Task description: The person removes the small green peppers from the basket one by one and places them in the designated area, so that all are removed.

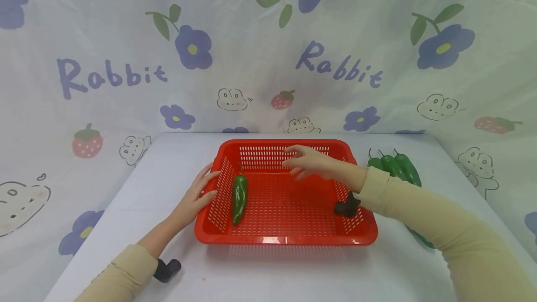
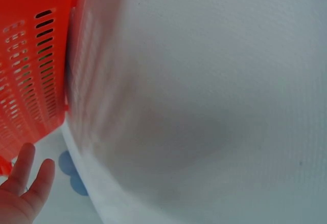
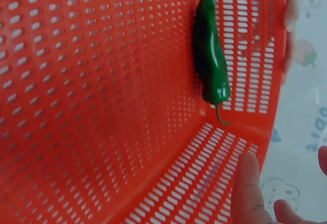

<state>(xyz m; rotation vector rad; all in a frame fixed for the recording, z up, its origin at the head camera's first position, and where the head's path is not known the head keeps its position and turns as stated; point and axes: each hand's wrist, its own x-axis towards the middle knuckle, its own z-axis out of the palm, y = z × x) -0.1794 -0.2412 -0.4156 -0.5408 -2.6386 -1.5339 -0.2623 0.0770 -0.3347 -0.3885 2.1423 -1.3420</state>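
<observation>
A red plastic basket [image 1: 285, 240] with slotted walls stands on the white table. Inside it, along the left wall, lies one glossy green pepper [image 1: 239, 199], its stem toward the back; the right wrist view shows the same pepper [image 3: 210, 55]. My left hand [image 1: 194, 198] rests at the basket's left rim with fingers spread and extended; part of that hand [image 2: 23, 188] appears beside the outer wall in the left wrist view. Over the basket hovers my right hand [image 1: 310, 161], its fingers loosely extended and holding nothing.
Several green peppers [image 1: 394, 166] lie on the table right of the basket, partly hidden by the right sleeve [image 1: 436, 218]. Behind the table hangs a pale cloth [image 1: 260, 59] with flowers, strawberries and rabbits. Black wrist devices [image 1: 168, 270] are on both arms.
</observation>
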